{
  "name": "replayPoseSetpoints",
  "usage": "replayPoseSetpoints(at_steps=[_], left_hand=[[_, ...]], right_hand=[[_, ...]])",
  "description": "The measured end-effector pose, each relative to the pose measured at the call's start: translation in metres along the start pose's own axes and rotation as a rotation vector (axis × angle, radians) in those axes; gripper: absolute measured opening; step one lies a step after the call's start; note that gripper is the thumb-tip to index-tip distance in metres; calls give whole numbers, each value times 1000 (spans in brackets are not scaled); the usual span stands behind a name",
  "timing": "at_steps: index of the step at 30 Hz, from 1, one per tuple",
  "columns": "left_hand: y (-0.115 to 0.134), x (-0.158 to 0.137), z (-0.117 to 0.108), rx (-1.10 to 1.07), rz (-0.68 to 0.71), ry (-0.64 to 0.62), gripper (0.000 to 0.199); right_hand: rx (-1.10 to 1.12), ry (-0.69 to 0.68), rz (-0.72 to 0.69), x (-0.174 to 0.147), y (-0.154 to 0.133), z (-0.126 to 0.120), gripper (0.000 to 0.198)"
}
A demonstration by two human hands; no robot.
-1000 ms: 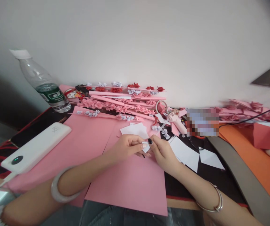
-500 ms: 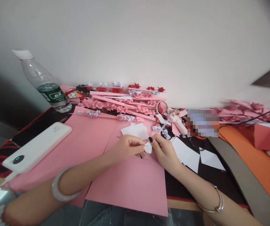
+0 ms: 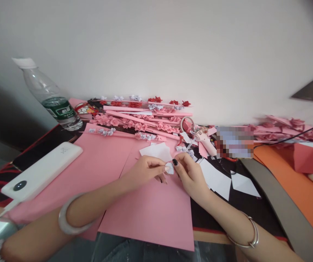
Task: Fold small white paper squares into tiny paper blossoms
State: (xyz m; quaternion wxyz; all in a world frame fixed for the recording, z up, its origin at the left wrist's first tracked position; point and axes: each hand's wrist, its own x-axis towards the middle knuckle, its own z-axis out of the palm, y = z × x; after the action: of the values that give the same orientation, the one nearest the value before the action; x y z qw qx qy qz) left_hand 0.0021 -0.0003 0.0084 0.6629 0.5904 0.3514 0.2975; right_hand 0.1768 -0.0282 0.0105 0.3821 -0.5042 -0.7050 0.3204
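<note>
A small folded piece of white paper (image 3: 169, 168) is held above the pink paper sheets (image 3: 148, 211). My left hand (image 3: 149, 169) pinches its left side between thumb and fingers. My right hand (image 3: 189, 174) closes thumb against index finger at the paper's right edge; the fingers partly hide the grip. Just behind my hands lie white paper pieces (image 3: 156, 151). White paper sheets (image 3: 216, 179) rest on the dark mat to the right of my right hand.
At the back lie pink paper stems with folded flowers (image 3: 140, 125), a roll of tape (image 3: 187, 124) and a glue gun (image 3: 207, 142). A water bottle (image 3: 55, 100) and a white power bank (image 3: 43, 171) stand left. Orange paper (image 3: 298, 185) lies right.
The white paper has turned slightly between my fingers and shifted a little left. Both hands stay in nearly the same place.
</note>
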Motion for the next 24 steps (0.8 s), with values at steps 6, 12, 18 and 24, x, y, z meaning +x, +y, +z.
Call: replayPoseSetpoints(at_steps=[6, 12, 18, 24], left_hand=[[-2, 0, -3, -32, 49, 69, 22], [-2, 0, -2, -33, 49, 91, 23], [-3, 0, -2, -39, 47, 74, 22], [1, -2, -1, -4, 47, 108, 22]], right_hand=[[93, 74, -30, -3, -3, 1, 3], [53, 63, -33, -1, -2, 4, 3], [84, 67, -29, -1, 1, 5, 8], [78, 72, -44, -1, 1, 4, 12]])
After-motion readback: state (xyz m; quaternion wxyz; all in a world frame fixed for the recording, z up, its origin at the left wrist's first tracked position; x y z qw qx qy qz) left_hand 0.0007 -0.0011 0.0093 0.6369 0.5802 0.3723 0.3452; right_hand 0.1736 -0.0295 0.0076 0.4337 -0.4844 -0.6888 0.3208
